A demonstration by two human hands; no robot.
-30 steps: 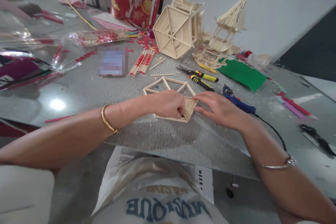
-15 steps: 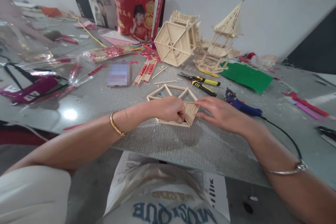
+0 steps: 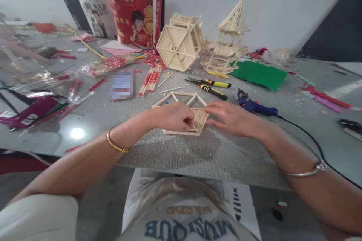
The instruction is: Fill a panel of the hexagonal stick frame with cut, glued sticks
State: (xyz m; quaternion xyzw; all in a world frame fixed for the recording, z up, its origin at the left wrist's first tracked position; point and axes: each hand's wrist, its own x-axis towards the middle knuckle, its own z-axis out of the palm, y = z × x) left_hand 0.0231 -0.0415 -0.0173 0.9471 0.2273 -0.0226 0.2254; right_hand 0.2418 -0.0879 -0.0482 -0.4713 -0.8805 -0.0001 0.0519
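Note:
A hexagonal frame of pale wooden sticks (image 3: pixel 200 119) lies flat on the table before me. Its right section is filled with a row of parallel sticks, while the far sections are open between spokes. My left hand (image 3: pixel 174 116) is closed, its fingers curled down over the middle of the frame; whatever they pinch is hidden. At the right corner, my right hand (image 3: pixel 233 119) holds the frame's edge between thumb and fingers. Just behind my right hand lies a blue glue gun (image 3: pixel 256 107) with a black cord.
Yellow-black pliers (image 3: pixel 212 87), stick bundles with red wrappers (image 3: pixel 149 80) and a phone-like item (image 3: pixel 121 85) lie beyond the frame. Farther back stand a hexagonal stick model (image 3: pixel 177 47), a pointed stick model (image 3: pixel 230 26) and a red bag (image 3: pixel 135 15). Green sheet (image 3: pixel 257 73) lies right.
The whole view has shifted, so most table items appear slightly farther left. My left hand has moved slightly back from the filled section, showing more of its sticks; my right hand stays at the corner.

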